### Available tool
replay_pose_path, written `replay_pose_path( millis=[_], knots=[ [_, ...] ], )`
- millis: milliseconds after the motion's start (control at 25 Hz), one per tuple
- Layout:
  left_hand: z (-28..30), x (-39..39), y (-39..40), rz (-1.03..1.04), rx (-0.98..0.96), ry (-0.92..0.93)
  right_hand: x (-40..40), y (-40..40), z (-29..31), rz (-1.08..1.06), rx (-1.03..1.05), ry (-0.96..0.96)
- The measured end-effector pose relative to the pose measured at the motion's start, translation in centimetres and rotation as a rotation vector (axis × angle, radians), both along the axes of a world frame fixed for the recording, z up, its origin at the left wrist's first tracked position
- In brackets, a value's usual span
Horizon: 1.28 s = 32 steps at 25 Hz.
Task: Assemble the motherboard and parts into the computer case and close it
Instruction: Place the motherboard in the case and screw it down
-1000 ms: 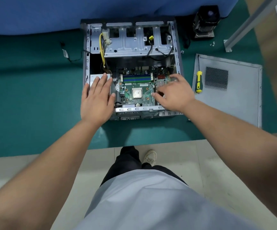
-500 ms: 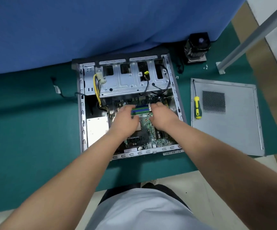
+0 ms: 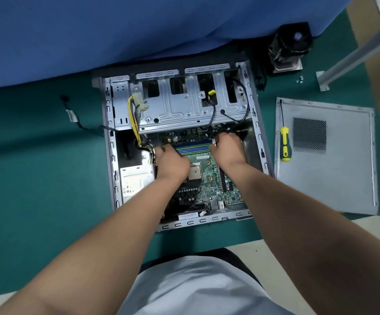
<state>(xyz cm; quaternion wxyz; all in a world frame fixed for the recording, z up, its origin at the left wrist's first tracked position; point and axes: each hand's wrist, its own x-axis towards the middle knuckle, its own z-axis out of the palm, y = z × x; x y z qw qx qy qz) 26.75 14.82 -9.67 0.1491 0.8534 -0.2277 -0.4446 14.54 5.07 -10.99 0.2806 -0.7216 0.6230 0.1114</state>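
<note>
The motherboard [image 3: 209,178] lies flat inside the open computer case [image 3: 256,123], which rests on its side on the green mat [image 3: 36,178]. The board fills the middle and right part of the case floor, and its far edge goes under the metal drive cage [image 3: 184,110]. The blue and green memory slots [image 3: 193,148] run across the board between your two hands.

Your left hand [image 3: 172,162] is at the left end of the slots, with the fingers bent downward onto the board edge. I cannot tell if they grasp something, because the fingertips are hidden. Your right hand [image 3: 228,148] is at the right end of the slots, knuckles up and fingers curled down. Here too the grip is not visible.

Just left of your left hand, the power supply [image 3: 136,180] sits in the near left corner of the case, and its yellow and black cables [image 3: 133,119] go up to a white connector on the drive cage.

Right of the case, the side panel [image 3: 343,178] lies flat on the mat. A screwdriver with a yellow and black handle [image 3: 284,144] rests on its left edge. Beyond the far right corner of the case stands a black cooler [image 3: 289,46], and some small screws [image 3: 300,79] lie near it.
</note>
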Motion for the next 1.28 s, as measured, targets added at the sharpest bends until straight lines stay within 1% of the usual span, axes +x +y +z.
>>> replay_pose_path(
  millis=[120, 280, 520, 640, 720, 760, 840, 920, 960, 1080, 1200, 1280],
  knots=[
    [-0.1, -0.2, 0.2, -0.001, -0.023, -0.036, 0.4, 0.2, 0.4, 0.006, -0.002, 0.052],
    [-0.3, -0.4, 0.4, -0.061, -0.026, -0.082, 0.3, 0.8, -0.2, -0.027, 0.002, 0.010],
    [-0.3, -0.1, 0.3, -0.096, -0.021, -0.082, 0.7, 0.6, 0.2, -0.016, 0.013, 0.032],
    [-0.6, -0.4, 0.5, -0.155, 0.017, -0.097, 0.3, 0.6, 0.5, -0.029, 0.039, -0.025],
    [-0.7, -1.2, 1.4, -0.243, 0.058, -0.100, -0.5, 1.0, 0.8, -0.005, 0.081, -0.090],
    [-0.9, -1.7, 1.9, -0.315, 0.061, -0.119, -1.0, 1.3, 1.2, 0.035, 0.094, -0.108],
    [-1.5, -2.4, 2.8, -0.559, 0.025, -0.215, -2.1, 1.9, 1.7, 0.153, 0.087, -0.113],
    [-2.0, -2.5, 3.2, -0.812, -0.006, -0.263, -3.0, 2.5, 1.9, 0.308, 0.042, -0.041],
    [-2.1, -2.4, 3.3, -0.879, -0.001, -0.257, -3.3, 2.6, 2.0, 0.388, 0.035, 0.023],
    [-2.3, -2.4, 3.3, -0.961, 0.067, -0.253, -4.0, 3.1, 2.2, 0.550, 0.115, 0.202],
    [-2.0, -2.5, 3.4, -0.961, 0.139, -0.171, -4.5, 3.9, 2.1, 0.674, 0.179, 0.331],
    [-1.9, -2.4, 3.1, -0.961, 0.137, -0.147, -4.5, 3.9, 2.2, 0.713, 0.187, 0.382]
  ],
)
